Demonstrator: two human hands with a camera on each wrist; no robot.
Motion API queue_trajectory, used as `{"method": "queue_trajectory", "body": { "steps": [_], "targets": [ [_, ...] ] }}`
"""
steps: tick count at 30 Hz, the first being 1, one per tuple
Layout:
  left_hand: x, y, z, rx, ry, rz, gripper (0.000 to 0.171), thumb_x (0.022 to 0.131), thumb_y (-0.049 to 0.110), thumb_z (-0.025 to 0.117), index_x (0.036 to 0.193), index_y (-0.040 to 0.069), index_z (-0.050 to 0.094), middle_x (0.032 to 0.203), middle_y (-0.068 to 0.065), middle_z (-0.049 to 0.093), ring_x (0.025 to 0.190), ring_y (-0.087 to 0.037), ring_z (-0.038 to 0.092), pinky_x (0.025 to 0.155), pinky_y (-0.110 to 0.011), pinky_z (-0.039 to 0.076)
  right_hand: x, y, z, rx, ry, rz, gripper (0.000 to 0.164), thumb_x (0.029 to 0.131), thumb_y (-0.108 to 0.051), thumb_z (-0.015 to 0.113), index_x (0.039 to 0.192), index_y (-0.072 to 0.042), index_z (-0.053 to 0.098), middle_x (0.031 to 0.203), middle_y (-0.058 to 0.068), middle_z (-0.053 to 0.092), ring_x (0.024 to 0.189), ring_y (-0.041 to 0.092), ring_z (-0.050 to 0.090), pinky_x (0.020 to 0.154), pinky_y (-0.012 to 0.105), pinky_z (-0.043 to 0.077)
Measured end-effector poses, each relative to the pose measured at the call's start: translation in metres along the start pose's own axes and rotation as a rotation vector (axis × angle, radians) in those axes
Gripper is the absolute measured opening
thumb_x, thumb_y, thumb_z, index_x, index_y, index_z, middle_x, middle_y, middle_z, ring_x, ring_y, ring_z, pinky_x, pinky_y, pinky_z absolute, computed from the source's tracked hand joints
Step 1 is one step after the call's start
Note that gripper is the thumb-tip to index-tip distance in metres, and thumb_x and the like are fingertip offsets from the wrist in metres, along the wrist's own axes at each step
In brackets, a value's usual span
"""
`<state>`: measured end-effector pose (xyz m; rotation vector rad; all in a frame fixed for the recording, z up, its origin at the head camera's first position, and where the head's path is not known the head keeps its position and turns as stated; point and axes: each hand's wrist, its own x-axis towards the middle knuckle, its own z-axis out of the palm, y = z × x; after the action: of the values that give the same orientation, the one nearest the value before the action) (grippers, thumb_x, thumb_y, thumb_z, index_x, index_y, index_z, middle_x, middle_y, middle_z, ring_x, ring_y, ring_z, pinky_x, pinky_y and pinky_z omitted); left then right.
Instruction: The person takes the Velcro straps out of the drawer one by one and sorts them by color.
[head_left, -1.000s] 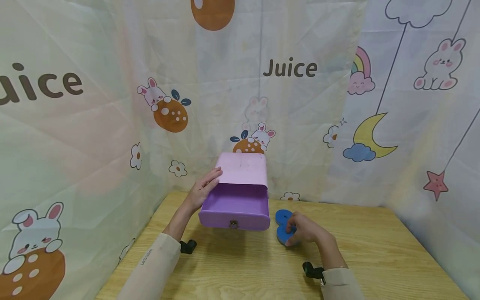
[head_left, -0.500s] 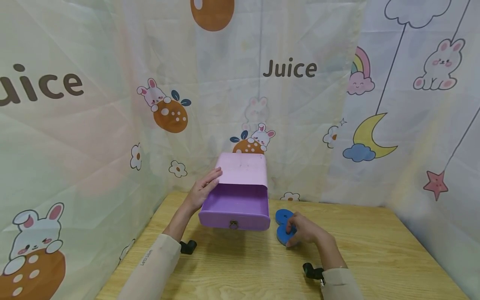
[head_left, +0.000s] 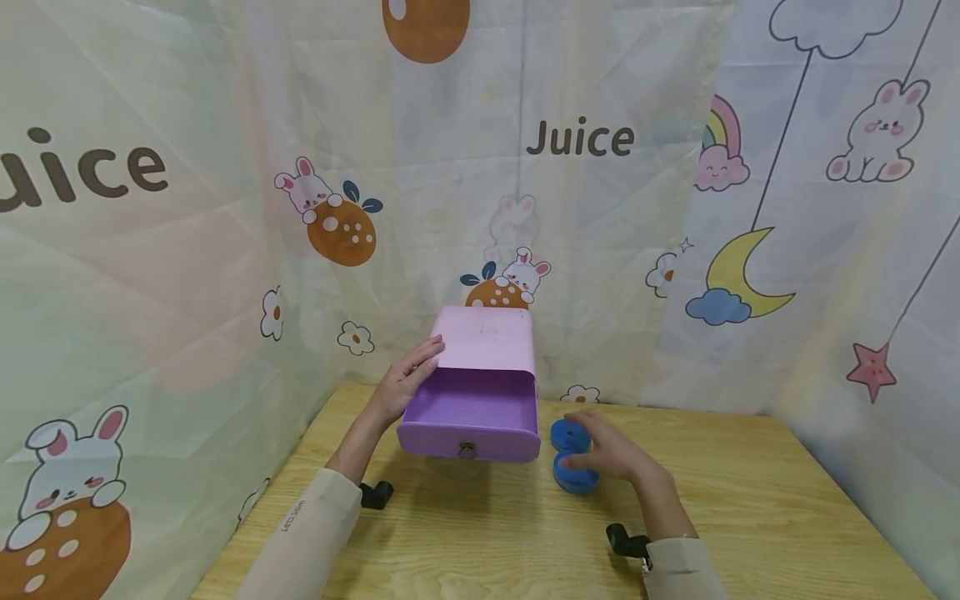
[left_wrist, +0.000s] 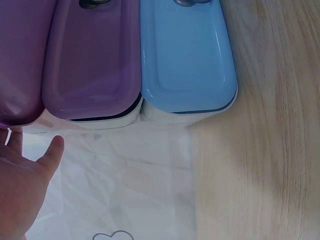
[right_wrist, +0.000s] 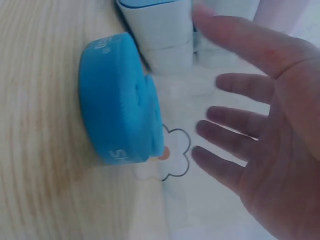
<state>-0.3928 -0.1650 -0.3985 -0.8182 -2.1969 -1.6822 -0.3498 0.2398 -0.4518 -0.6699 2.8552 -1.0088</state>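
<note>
A small drawer unit (head_left: 486, 337) with a pink top stands on the table, its purple top drawer (head_left: 431, 442) pulled out, showing a bare purple inside. My left hand (head_left: 401, 385) rests with straight fingers against the unit's left side. To the right lie two blue rolls with small centre holes, a far roll (head_left: 567, 435) and a near roll (head_left: 576, 481). Over them hovers my right hand (head_left: 611, 446), fingers spread and holding nothing. In the right wrist view a blue roll (right_wrist: 112, 95) with white lettering on its rim sits apart from that hand's fingers.
Below the pulled-out drawer, the left wrist view shows a closed purple drawer (left_wrist: 95, 60) and a closed light-blue drawer (left_wrist: 190, 55). Printed curtains (head_left: 600, 275) enclose the wooden table (head_left: 480, 550) at the back and sides.
My right hand has let go of the near blue roll, and its fingers have spread apart above the rolls. The left hand and the drawer unit stay as they were.
</note>
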Motion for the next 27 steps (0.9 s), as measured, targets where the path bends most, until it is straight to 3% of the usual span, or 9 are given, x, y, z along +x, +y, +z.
{"method": "queue_trajectory", "body": {
  "steps": [5,11,16,21,27],
  "targets": [
    [-0.001,0.002,0.000,-0.005,-0.001,-0.005,0.043,0.109,0.017,0.053,0.149,0.002,0.055,0.168,-0.012,0.037,0.161,-0.030,0.020,0.131,-0.053,0.015,0.001,-0.005,-0.004,-0.018,0.057,-0.062,0.091,0.093,-0.041,0.079,0.165,-0.013,0.030,0.172,0.023,0.016,0.156,0.052,0.020,0.116,0.075,0.030],
    [-0.001,0.003,0.001,-0.006,-0.003,-0.005,0.042,0.109,0.017,0.053,0.149,0.002,0.055,0.168,-0.013,0.037,0.161,-0.031,0.020,0.131,-0.052,0.015,0.000,-0.018,-0.010,-0.044,0.144,-0.097,0.089,0.097,-0.041,0.074,0.167,-0.022,0.024,0.174,0.019,0.010,0.157,0.052,0.013,0.114,0.080,0.025],
    [-0.001,0.002,0.000,-0.007,-0.004,-0.002,0.043,0.109,0.016,0.053,0.150,0.001,0.054,0.168,-0.013,0.036,0.161,-0.032,0.020,0.130,-0.054,0.015,0.001,-0.033,-0.015,-0.031,0.269,-0.161,0.078,0.102,-0.038,0.067,0.167,-0.025,0.025,0.175,0.016,0.010,0.149,0.046,0.035,0.113,0.078,0.031],
    [-0.001,0.002,0.000,-0.004,-0.006,-0.004,0.043,0.110,0.016,0.053,0.150,0.002,0.054,0.168,-0.013,0.036,0.161,-0.032,0.020,0.130,-0.054,0.015,-0.001,-0.048,-0.019,-0.010,0.361,-0.210,0.072,0.103,-0.040,0.066,0.165,-0.027,0.031,0.175,0.012,0.017,0.152,0.043,0.034,0.113,0.077,0.032],
    [-0.001,0.003,0.000,-0.006,-0.011,-0.016,0.043,0.110,0.018,0.053,0.150,0.003,0.054,0.168,-0.011,0.036,0.161,-0.030,0.019,0.131,-0.053,0.015,-0.003,-0.067,-0.019,-0.014,0.424,-0.317,0.065,0.102,-0.031,0.069,0.160,-0.022,0.042,0.171,0.012,0.030,0.148,0.038,0.042,0.103,0.064,0.050]
  ]
}}
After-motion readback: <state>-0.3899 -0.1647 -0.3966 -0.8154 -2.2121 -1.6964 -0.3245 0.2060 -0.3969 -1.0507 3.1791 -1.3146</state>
